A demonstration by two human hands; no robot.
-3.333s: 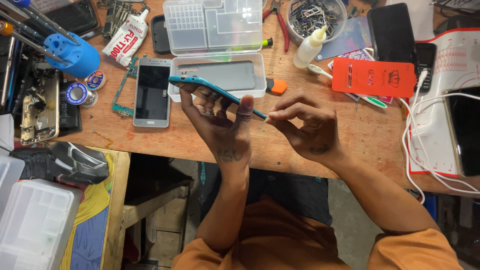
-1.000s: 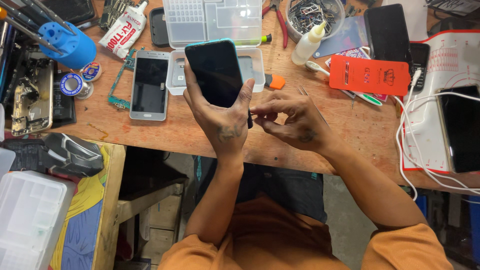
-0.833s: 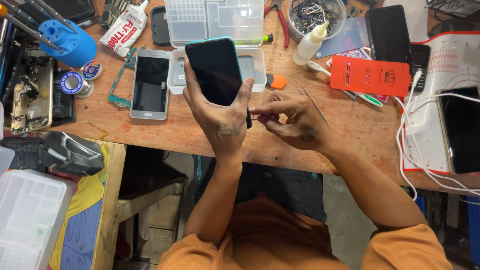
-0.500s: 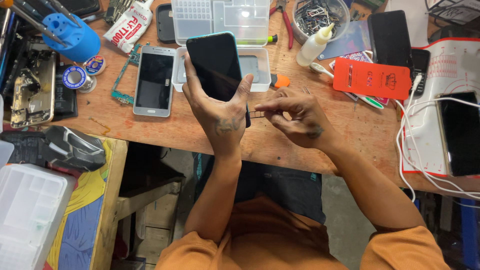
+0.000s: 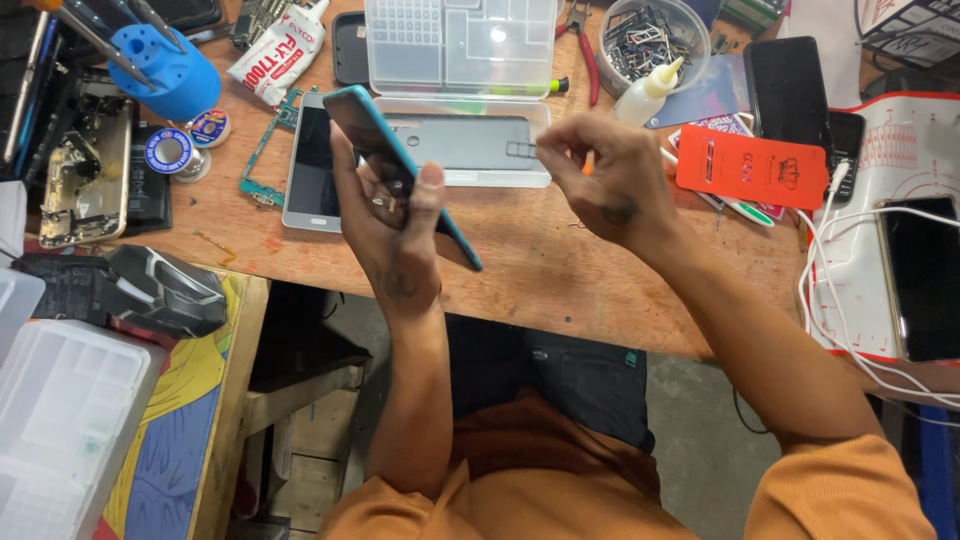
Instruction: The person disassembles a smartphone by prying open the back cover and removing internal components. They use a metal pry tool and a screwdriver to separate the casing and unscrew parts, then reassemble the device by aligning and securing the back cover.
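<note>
My left hand (image 5: 395, 240) grips a teal-edged smartphone (image 5: 362, 118), tilted so that mostly its thin edge shows above the wooden bench (image 5: 560, 270). My right hand (image 5: 605, 185) is up and to the right of it, apart from the phone. Its thumb and forefinger are pinched on a small dark piece (image 5: 522, 150). That pinch hovers over a shallow clear tray (image 5: 500, 178) with a grey panel lying in it.
A silver phone (image 5: 308, 165) lies behind my left hand. A clear compartment box (image 5: 460, 45), a bowl of metal parts (image 5: 650, 35), a dropper bottle (image 5: 650, 90) and a blue screwdriver holder (image 5: 165, 70) stand at the back. An orange-red packet (image 5: 750, 165), black phone (image 5: 785, 85) and cabled phone (image 5: 920, 275) sit right.
The phone has turned from screen-up to nearly edge-on in my left hand. My right hand has left the phone's side and moved up to the clear tray with a small piece.
</note>
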